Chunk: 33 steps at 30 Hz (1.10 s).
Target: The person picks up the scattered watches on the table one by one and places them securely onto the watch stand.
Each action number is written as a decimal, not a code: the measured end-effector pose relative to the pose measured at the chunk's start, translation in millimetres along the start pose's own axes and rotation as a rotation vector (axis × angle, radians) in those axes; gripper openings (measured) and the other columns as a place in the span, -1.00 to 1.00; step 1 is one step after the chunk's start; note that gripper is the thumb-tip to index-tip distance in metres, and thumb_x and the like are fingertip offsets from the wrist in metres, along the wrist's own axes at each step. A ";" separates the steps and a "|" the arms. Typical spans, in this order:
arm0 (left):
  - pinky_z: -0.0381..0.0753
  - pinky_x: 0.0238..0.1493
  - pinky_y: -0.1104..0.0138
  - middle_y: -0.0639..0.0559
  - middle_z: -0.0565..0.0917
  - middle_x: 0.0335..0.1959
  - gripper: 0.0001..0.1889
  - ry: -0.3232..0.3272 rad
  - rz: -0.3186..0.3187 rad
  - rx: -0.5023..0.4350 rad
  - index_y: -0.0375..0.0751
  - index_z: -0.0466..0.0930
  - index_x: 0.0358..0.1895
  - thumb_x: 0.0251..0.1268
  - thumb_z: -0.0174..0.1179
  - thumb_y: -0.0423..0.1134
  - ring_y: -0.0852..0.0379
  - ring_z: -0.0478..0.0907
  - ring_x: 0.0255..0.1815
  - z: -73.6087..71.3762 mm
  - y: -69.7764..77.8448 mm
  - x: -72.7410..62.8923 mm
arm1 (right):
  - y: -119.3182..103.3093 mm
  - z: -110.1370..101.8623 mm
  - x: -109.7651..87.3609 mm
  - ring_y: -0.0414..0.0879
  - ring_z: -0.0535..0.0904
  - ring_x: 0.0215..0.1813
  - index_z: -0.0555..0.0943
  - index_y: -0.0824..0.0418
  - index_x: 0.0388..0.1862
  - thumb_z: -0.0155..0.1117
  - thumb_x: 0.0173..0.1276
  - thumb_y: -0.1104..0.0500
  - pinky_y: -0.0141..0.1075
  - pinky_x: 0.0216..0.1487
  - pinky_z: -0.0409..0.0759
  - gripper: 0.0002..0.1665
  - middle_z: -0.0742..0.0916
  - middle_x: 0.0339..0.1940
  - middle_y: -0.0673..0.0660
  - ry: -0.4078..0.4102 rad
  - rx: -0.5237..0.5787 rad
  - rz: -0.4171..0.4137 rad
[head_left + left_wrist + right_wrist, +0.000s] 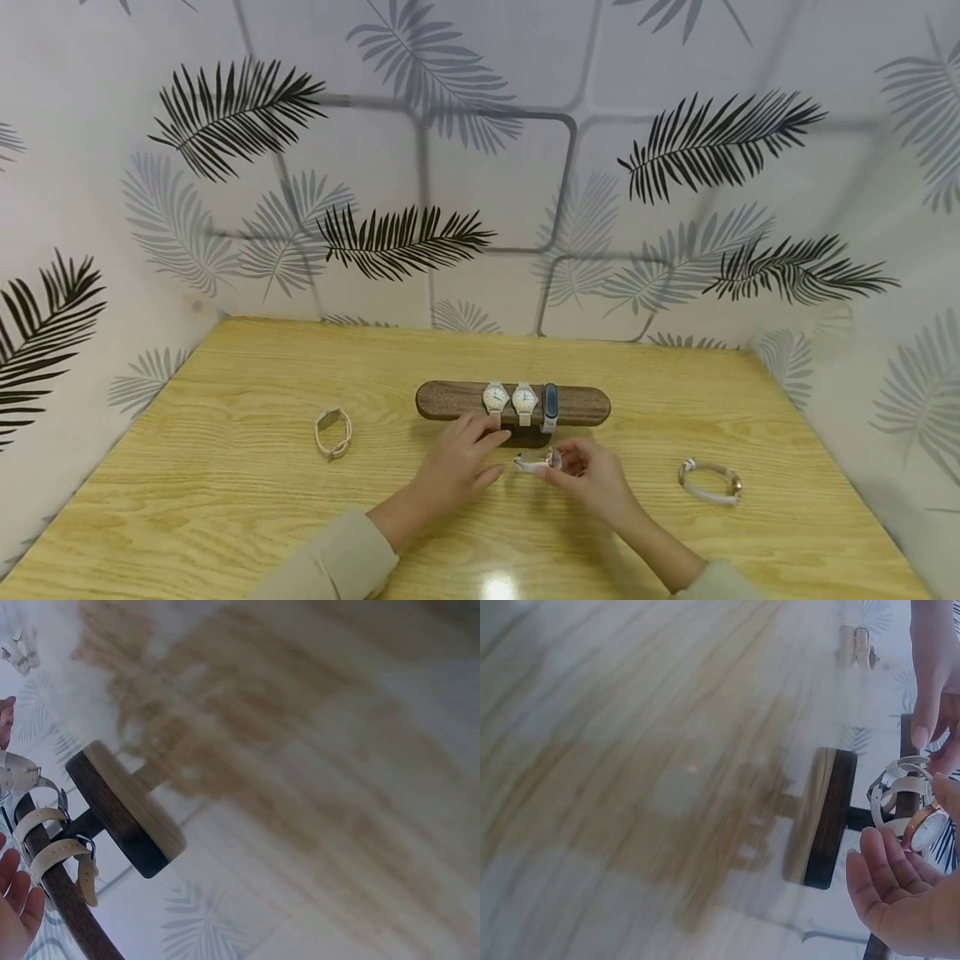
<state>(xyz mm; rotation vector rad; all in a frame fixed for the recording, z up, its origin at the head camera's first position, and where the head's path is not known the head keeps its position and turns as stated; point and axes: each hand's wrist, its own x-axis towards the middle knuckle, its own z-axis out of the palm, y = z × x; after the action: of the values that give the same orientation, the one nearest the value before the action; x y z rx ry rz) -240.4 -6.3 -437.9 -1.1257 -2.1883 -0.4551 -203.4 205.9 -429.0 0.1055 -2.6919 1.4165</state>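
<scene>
My right hand (pixel 596 483) pinches a wristwatch (pixel 534 462) with a white strap and a rose-gold case, in front of the wooden watch stand (pixel 450 400). In the right wrist view that watch (pixel 928 829) hangs in a loop, its dial beside the fingers. My left hand (pixel 453 458) is at the stand's front, fingers loosely extended near the lower strap of a white watch (pixel 495 398); whether they touch it I cannot tell. Beside it on the bar are a second white watch (pixel 524 400) and a dark-faced fitness band (pixel 551 402).
A cream-strapped watch (pixel 347 435) lies on the wood-grain table (pixel 247 500) to the left. Another watch (pixel 708 495), with a white strap and gold-coloured case, lies to the right. Behind the table is a leaf-patterned backdrop (pixel 480 183).
</scene>
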 end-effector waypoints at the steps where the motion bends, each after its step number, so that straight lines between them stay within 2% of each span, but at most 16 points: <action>1: 0.57 -0.08 0.30 -0.06 0.59 -0.14 -0.57 -0.013 0.002 -0.005 -0.23 0.63 -0.09 -0.05 0.43 -0.12 0.08 0.51 -0.11 0.4 1.3 0.4 | -1.5 1.4 -0.3 -0.23 0.53 -0.44 0.60 0.41 -0.19 0.47 0.04 0.19 -0.49 -0.41 0.55 -0.59 0.66 -0.48 0.11 0.002 0.011 0.010; 7: 0.46 -0.30 0.45 0.11 0.62 -0.31 -0.80 -0.084 -0.007 -0.019 -0.13 0.68 -0.26 0.06 0.35 -0.14 0.20 0.48 -0.28 3.0 5.1 3.9 | -9.6 8.2 -1.8 -0.20 0.53 -0.40 0.60 0.40 -0.21 0.45 0.07 0.19 -0.48 -0.40 0.55 -0.63 0.65 -0.44 0.13 0.009 0.086 0.069; 12: 0.46 -0.37 0.53 0.11 0.62 -0.36 -0.90 -0.116 -0.030 -0.074 -0.13 0.69 -0.32 0.14 0.29 -0.20 0.24 0.51 -0.35 1.7 6.6 6.3 | -11.7 9.1 -3.0 -0.21 0.50 -0.41 0.59 0.39 -0.24 0.39 0.12 0.20 -0.47 -0.42 0.53 -0.69 0.63 -0.45 0.12 -0.005 0.119 0.071; 14: 0.49 -0.38 0.56 0.08 0.61 -0.37 -0.90 -0.131 -0.044 -0.133 -0.18 0.68 -0.31 0.16 0.27 -0.24 0.24 0.51 -0.37 0.1 6.7 8.1 | -10.4 8.6 -3.3 -0.22 0.50 -0.42 0.59 0.40 -0.22 0.35 0.17 0.19 -0.47 -0.42 0.53 -0.70 0.64 -0.42 0.15 -0.025 0.141 0.058; 17: 0.50 -0.38 0.58 0.03 0.57 -0.39 -0.90 -0.172 -0.096 -0.271 -0.26 0.66 -0.29 0.20 0.23 -0.30 0.25 0.47 -0.42 -3.4 4.1 11.8 | -7.1 6.6 -5.0 -0.22 0.52 -0.41 0.55 0.44 -0.09 0.24 0.27 0.20 -0.43 -0.38 0.58 -0.66 0.64 -0.25 0.24 -0.079 0.210 0.030; 22: 0.43 -0.46 0.57 0.00 0.53 -0.41 -0.91 -0.308 -0.183 -0.477 -0.29 0.63 -0.29 0.22 0.19 -0.35 0.30 0.36 -0.47 -11.4 -5.3 19.3 | -0.8 -0.2 -6.3 -0.26 0.51 -0.34 0.40 0.49 0.15 0.07 0.40 0.25 -0.38 -0.38 0.57 -0.57 0.56 -0.01 0.40 -0.189 0.308 -0.078; 24: 0.43 -0.47 0.56 0.00 0.54 -0.41 -0.90 -0.361 -0.193 -0.530 -0.31 0.63 -0.28 0.21 0.18 -0.36 0.32 0.35 -0.48 -14.4 -7.7 21.3 | 0.4 -2.7 -5.4 -0.28 0.51 -0.33 0.40 0.49 0.14 0.05 0.41 0.25 -0.38 -0.40 0.55 -0.58 0.59 -0.07 0.36 -0.237 0.325 -0.114; 27: 0.43 -0.47 0.57 -0.01 0.55 -0.38 -0.87 -0.421 -0.220 -0.602 -0.32 0.64 -0.24 0.23 0.17 -0.35 0.36 0.34 -0.48 -17.1 -9.5 22.0 | -0.2 -4.9 -4.4 -0.30 0.52 -0.34 0.42 0.52 0.07 0.05 0.42 0.23 -0.41 -0.40 0.53 -0.60 0.64 -0.21 0.13 -0.323 0.359 -0.115; 30: 0.45 -0.46 0.56 -0.03 0.57 -0.37 -0.86 -0.436 -0.247 -0.658 -0.33 0.64 -0.22 0.24 0.16 -0.34 0.38 0.34 -0.47 -18.5 -10.7 21.8 | -2.3 -5.7 -5.5 -0.30 0.52 -0.35 0.41 0.59 0.00 0.06 0.40 0.23 -0.44 -0.37 0.52 -0.60 0.64 -0.33 -0.10 -0.404 0.409 -0.084; 33: 0.46 -0.44 0.56 -0.07 0.60 -0.34 -0.86 -0.438 -0.255 -0.687 -0.34 0.64 -0.22 0.24 0.16 -0.35 0.37 0.37 -0.45 -19.7 -11.8 21.8 | -5.4 -5.1 -8.3 -0.30 0.53 -0.35 0.37 0.66 -0.04 0.06 0.39 0.25 -0.46 -0.33 0.53 -0.58 0.64 -0.36 -0.15 -0.451 0.464 -0.058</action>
<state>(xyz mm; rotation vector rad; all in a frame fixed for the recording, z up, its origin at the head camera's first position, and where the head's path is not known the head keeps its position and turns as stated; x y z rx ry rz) -252.2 -11.0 -408.8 -1.3909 -2.6611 -1.2423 -194.3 207.2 -422.8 0.5973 -2.5689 2.1940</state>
